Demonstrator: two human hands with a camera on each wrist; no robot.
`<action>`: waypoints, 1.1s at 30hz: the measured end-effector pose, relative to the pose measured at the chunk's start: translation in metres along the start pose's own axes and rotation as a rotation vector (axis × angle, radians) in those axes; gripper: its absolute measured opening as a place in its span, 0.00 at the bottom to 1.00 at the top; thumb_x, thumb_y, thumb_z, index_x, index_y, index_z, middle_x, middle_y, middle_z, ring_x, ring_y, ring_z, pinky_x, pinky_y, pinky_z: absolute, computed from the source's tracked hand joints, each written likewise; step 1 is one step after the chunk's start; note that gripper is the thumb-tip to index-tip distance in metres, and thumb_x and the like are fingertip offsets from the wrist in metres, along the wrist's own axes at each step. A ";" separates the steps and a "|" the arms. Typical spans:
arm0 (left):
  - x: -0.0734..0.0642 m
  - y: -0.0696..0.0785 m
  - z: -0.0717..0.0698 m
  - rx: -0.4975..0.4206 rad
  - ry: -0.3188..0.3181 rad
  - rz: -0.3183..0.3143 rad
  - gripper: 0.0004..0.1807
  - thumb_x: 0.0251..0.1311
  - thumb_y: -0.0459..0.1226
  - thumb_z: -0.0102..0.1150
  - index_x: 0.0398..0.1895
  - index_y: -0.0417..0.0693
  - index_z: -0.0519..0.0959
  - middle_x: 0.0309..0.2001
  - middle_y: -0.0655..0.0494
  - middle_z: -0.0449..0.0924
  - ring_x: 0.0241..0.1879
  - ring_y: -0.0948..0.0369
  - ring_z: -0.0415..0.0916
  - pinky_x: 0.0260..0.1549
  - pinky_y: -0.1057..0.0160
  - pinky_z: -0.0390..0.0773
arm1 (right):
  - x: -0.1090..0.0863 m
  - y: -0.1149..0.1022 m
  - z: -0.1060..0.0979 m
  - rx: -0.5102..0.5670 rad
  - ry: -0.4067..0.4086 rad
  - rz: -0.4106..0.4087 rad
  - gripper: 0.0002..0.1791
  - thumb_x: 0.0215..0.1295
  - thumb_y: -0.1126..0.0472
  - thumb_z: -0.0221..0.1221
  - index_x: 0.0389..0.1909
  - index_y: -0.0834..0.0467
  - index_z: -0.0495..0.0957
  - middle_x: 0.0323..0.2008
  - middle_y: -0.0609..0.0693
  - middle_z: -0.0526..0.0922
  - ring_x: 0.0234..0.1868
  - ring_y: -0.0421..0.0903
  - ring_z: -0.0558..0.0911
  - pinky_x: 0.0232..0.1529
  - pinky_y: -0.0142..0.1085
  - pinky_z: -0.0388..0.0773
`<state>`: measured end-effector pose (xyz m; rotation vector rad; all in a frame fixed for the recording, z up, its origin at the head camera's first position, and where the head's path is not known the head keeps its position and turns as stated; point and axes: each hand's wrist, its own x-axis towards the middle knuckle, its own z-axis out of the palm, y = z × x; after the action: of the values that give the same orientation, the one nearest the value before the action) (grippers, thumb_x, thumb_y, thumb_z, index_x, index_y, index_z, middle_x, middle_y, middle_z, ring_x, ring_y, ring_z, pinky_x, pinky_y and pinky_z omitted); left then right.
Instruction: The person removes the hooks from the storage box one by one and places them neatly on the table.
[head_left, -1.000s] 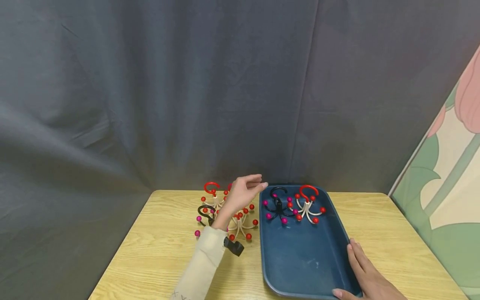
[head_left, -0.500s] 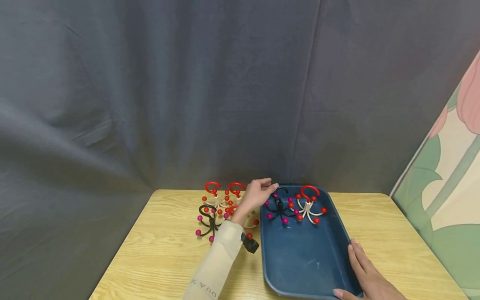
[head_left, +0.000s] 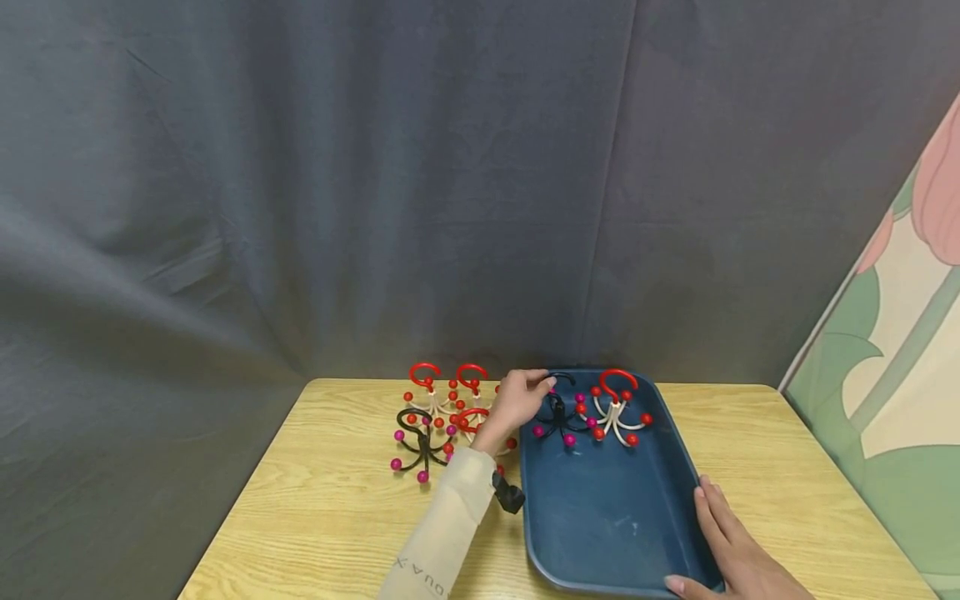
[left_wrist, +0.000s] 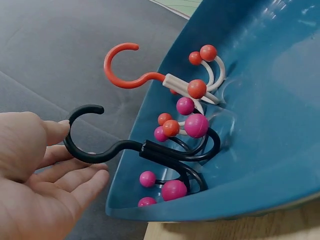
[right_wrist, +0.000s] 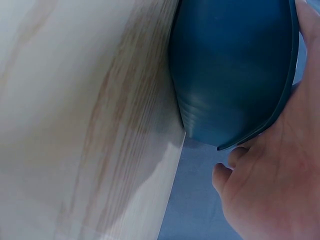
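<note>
Tray [head_left: 615,517] on table [head_left: 292,517]

Right hand [head_left: 738,554], spread wide: fingers along tray's right side, thumb at near end. Left of tray: black hook [head_left: 423,450], three red hooks [head_left: 431,406]. In tray, far end: second black hook [left_wrist: 155,151]; left hand [head_left: 520,398] at its crook, thumb touching, grip cannot be told; fourth red hook [head_left: 614,411] beside. Curtain [head_left: 450,167] behind.

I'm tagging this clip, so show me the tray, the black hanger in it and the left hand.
Tray [head_left: 600,517], head view: its bare floor.
Black hanger [left_wrist: 164,153], left wrist view: its stem.
Left hand [head_left: 519,400], head view: its back.
</note>
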<state>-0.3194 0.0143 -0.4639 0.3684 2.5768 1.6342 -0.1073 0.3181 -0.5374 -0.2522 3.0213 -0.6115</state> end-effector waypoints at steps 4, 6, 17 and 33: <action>0.001 -0.001 0.001 0.003 0.015 0.020 0.21 0.78 0.45 0.57 0.66 0.45 0.82 0.62 0.49 0.86 0.61 0.53 0.84 0.60 0.50 0.84 | 0.000 -0.001 -0.001 0.010 -0.015 0.009 0.71 0.62 0.23 0.61 0.84 0.68 0.39 0.83 0.70 0.42 0.75 0.73 0.59 0.63 0.74 0.71; 0.001 -0.001 0.002 -0.002 0.022 0.024 0.20 0.78 0.43 0.58 0.66 0.46 0.83 0.61 0.49 0.87 0.60 0.53 0.85 0.59 0.51 0.85 | 0.001 -0.001 -0.002 0.010 -0.020 0.012 0.71 0.62 0.23 0.61 0.84 0.69 0.39 0.83 0.71 0.43 0.75 0.73 0.59 0.63 0.74 0.71; 0.003 -0.004 0.006 0.018 0.063 0.015 0.15 0.75 0.38 0.61 0.59 0.48 0.87 0.54 0.51 0.91 0.52 0.60 0.87 0.46 0.62 0.85 | 0.002 0.003 0.002 -0.010 0.020 -0.020 0.71 0.62 0.25 0.64 0.84 0.67 0.38 0.83 0.69 0.42 0.76 0.72 0.58 0.62 0.72 0.74; 0.002 -0.004 0.007 0.057 0.087 0.103 0.14 0.74 0.37 0.63 0.59 0.50 0.88 0.55 0.52 0.90 0.53 0.62 0.87 0.49 0.63 0.87 | 0.001 0.004 0.004 -0.036 0.025 -0.016 0.70 0.62 0.25 0.63 0.85 0.66 0.38 0.84 0.67 0.42 0.75 0.69 0.61 0.61 0.69 0.76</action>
<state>-0.3211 0.0197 -0.4701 0.4512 2.7165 1.6465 -0.1084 0.3203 -0.5429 -0.2726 3.0600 -0.5655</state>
